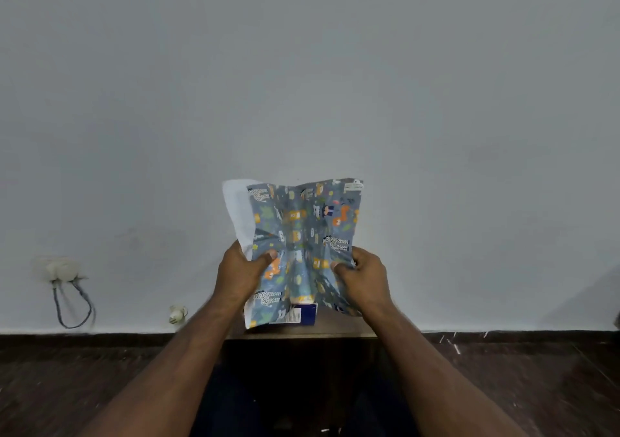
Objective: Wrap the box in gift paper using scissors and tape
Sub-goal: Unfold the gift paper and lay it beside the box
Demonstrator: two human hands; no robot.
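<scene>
- While held upright above a small table (339, 331), the creased gift paper (303, 235) shows a grey-blue animal print, its white back curling at the upper left.
- Left hand (240, 275) and right hand (364, 277) each pinch a side edge.
- Just beneath its lower edge, a blue box (302, 314) rests on the table.
- Bare wall (302, 67) lies behind, dark floor (67, 386) on both sides.

One gift paper (303, 235), one box (302, 314), two hands
</scene>
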